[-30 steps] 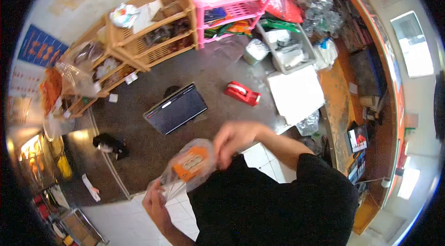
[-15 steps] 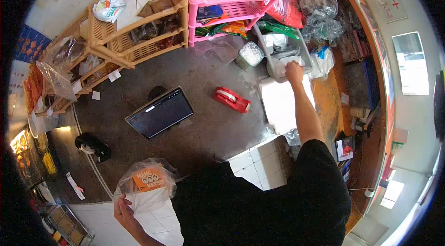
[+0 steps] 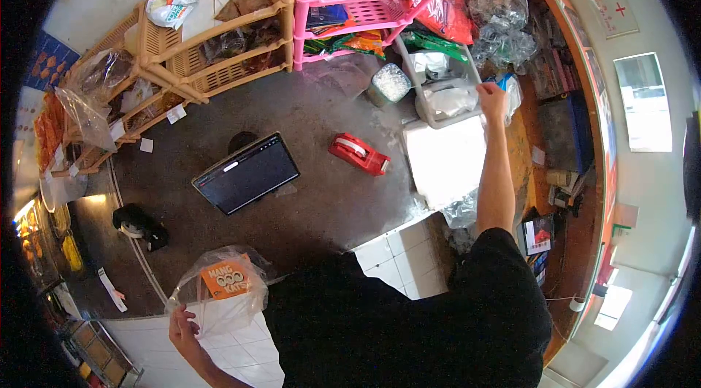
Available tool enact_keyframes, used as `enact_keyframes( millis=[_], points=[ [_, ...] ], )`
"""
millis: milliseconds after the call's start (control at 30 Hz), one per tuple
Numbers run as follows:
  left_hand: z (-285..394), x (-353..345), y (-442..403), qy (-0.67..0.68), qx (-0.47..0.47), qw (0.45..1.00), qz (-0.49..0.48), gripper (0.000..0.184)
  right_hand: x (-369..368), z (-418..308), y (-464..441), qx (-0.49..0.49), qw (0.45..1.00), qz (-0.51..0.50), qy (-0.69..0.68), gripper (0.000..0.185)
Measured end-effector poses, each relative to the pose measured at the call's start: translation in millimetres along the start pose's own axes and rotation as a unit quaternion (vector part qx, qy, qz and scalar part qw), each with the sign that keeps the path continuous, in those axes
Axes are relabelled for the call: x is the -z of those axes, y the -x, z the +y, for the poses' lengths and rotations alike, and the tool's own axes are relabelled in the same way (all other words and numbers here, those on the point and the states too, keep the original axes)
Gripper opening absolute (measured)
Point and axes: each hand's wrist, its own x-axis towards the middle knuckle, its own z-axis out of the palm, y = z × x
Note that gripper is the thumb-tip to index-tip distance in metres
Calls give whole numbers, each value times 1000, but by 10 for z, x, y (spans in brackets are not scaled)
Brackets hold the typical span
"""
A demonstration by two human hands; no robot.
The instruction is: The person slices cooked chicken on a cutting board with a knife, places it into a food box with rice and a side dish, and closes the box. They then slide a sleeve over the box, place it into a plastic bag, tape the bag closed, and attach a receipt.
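Observation:
My left hand (image 3: 184, 324), at the lower left, has its fingers closed on the edge of a clear plastic bag (image 3: 223, 313). Inside the bag lies an orange box (image 3: 225, 279) with white lettering. My right hand (image 3: 491, 98) is at the right rim of a grey bin (image 3: 440, 123), fingers closed; whatever they hold, if anything, is too small to make out. White packets (image 3: 451, 98) and green plastic fill the bin. Just below it lies a white stack (image 3: 447, 161).
A tablet (image 3: 248, 173) and a red tape dispenser (image 3: 359, 153) sit on the dark counter (image 3: 314, 205). Behind stand tan baskets (image 3: 212, 30), a pink rack (image 3: 358, 15) and a tub (image 3: 389, 85). A black device (image 3: 139, 227) is at the left.
My right hand left the bag, reached to the bin, then shifted from over its packets to its right rim. My left hand moved left and down with the bag.

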Motion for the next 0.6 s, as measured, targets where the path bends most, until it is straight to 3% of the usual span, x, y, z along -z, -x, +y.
enact_keyframes(
  millis=[33, 67, 100, 133, 167, 233, 267, 300, 333, 367, 400, 467, 533, 600],
  points=[
    [-48, 86, 0, -29, 38, 999, -21, 36, 121, -41, 7, 4, 997, -5, -74, 20],
    [-202, 171, -4, -138, -32, 982, 126, 39, 281, -145, 36, 9, 989, -10, -147, 17],
    [-369, 236, 2, -237, -115, 929, 259, 42, 466, -485, 175, -45, 970, -32, -235, 13],
    [-537, 303, 10, -335, -160, 836, 405, 47, 642, -957, 402, -97, 940, -56, -321, 8],
    [-395, 237, 19, -330, -237, 798, 445, 48, 787, -1338, 643, -84, 918, -81, -378, 8],
    [131, -155, 154, -228, -371, 837, 331, 53, 925, -1939, 1113, -60, 881, -135, -448, 12],
    [420, -375, 245, -154, -394, 880, 214, 56, 916, -2186, 1341, -48, 868, -169, -464, 15],
    [657, -627, 328, -81, -393, 912, 85, 59, 856, -2457, 1595, -28, 817, -210, -536, 18],
    [849, -923, 371, -5, -374, 926, -40, 63, 770, -2698, 1824, -11, 755, -249, -606, 21],
    [982, -1283, 377, 101, -336, 922, -165, 67, 669, -2875, 2008, 2, 658, -360, -661, 27],
    [1052, -1607, 331, 324, -167, 877, -312, 83, 626, -3105, 2249, -7, 644, -403, -651, 30],
    [1199, -1944, 300, 521, -58, 756, -392, 91, 529, -3416, 2611, -50, 595, -480, -642, 31],
    [1362, -1928, 354, 558, -43, 728, -396, 73, 432, -3541, 2950, -32, 609, -500, -616, 30],
    [1162, -1826, 214, 454, -100, 798, -383, 53, 294, -3558, 3163, 32, 651, -486, -582, 29]
  ],
)
